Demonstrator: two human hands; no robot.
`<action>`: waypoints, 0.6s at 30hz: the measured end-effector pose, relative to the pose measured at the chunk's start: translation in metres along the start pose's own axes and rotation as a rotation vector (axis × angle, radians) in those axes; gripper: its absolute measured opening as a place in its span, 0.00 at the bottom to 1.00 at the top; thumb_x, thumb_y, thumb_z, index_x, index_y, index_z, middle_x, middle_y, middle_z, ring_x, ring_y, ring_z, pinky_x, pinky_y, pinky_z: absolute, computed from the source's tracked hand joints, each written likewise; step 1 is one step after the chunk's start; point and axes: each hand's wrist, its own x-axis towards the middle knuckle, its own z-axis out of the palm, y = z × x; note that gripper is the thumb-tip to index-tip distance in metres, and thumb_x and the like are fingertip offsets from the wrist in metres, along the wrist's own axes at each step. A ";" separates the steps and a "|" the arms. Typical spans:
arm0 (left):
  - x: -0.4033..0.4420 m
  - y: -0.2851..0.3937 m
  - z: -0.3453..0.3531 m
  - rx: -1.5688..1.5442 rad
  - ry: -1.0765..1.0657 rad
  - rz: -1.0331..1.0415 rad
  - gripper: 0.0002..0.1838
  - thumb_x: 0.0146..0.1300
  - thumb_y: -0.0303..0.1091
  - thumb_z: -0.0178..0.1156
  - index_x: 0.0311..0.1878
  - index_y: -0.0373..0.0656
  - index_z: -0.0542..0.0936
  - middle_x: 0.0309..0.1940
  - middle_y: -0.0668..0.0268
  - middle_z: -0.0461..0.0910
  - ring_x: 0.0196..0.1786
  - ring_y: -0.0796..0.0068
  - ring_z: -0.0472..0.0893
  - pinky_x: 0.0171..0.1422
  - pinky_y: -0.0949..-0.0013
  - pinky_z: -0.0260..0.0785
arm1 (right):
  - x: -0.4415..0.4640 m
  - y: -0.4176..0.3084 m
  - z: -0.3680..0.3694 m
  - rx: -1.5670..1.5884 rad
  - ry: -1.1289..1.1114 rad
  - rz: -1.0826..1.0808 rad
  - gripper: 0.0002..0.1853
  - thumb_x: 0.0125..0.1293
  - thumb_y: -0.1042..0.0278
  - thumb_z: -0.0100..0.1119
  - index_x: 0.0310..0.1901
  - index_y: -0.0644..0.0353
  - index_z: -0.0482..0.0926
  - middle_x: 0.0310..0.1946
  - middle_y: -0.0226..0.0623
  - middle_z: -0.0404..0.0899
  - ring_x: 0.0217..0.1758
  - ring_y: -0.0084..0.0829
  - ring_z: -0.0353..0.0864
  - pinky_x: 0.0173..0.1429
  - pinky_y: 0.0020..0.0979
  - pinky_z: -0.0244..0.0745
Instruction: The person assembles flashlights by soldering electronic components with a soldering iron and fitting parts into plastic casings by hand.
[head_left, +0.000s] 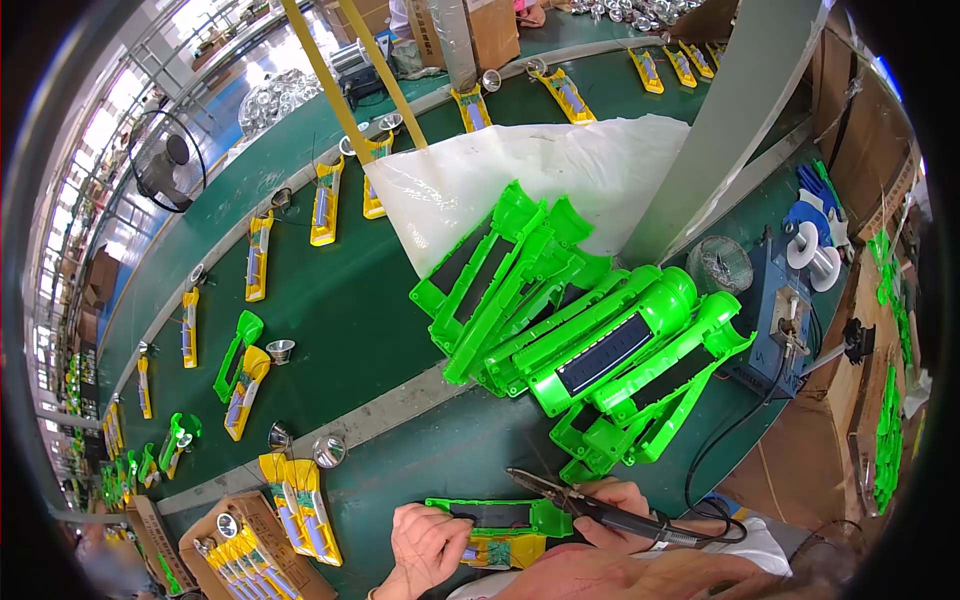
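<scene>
My left hand (430, 545) is closed around the left end of a green plastic flashlight casing (550, 517) with a dark panel in it. Just below that casing lies a yellow casing half (520, 550) with a circuit board, partly covered by the green one. My right hand (615, 510) grips a black corded soldering iron (640, 522). Its pointed tip is directed to the upper left, above the green casing. The right fingers are close to the casing's right end; whether they touch it I cannot tell.
Beyond my hands is a pile of green casings (610, 350), partly on a white sheet (560, 150). At right stand a blue soldering station (765, 310) and a wire spool (815, 257). Yellow casings (258, 258) line the green belt (350, 310); a cardboard box (310, 580) holds more. A grey post (730, 130) rises behind.
</scene>
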 end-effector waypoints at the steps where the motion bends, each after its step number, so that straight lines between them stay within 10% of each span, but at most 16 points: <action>1: 0.000 0.000 0.000 0.001 -0.004 0.001 0.09 0.50 0.29 0.66 0.36 0.50 0.80 0.31 0.72 0.76 0.39 0.70 0.75 0.49 0.63 0.66 | 0.000 0.000 0.000 0.003 0.003 0.000 0.22 0.58 0.73 0.65 0.48 0.60 0.62 0.44 0.50 0.79 0.39 0.37 0.83 0.37 0.31 0.77; 18: 0.001 -0.001 0.002 -0.007 0.021 0.016 0.10 0.49 0.27 0.67 0.35 0.50 0.81 0.30 0.72 0.76 0.37 0.70 0.76 0.48 0.64 0.66 | 0.001 -0.004 0.001 0.029 0.046 0.036 0.19 0.60 0.74 0.64 0.47 0.63 0.64 0.41 0.46 0.79 0.38 0.31 0.81 0.38 0.29 0.74</action>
